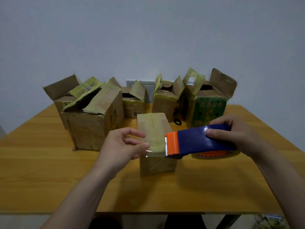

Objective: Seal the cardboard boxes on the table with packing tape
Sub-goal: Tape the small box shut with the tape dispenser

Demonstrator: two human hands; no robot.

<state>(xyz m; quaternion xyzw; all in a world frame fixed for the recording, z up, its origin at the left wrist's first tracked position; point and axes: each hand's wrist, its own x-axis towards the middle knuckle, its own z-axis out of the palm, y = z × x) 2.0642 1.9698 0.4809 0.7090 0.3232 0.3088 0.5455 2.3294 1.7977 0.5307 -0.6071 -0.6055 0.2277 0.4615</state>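
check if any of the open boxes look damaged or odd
Yes. The large brown cardboard box on the left is crumpled, its flaps half open with ragged yellowish old tape. The green-printed cardboard box at right has a torn rear flap. Nothing is spilled.

Your bare left forearm stretched from the lower left, and your left hand had its palm turned rightward, thumb and forefinger pinching the free end of the tape strip, the other fingers loosely curled. Your right hand, level with it and apart, gripped the tape dispenser, fingers wrapped over the top, thumb flat along its near side.
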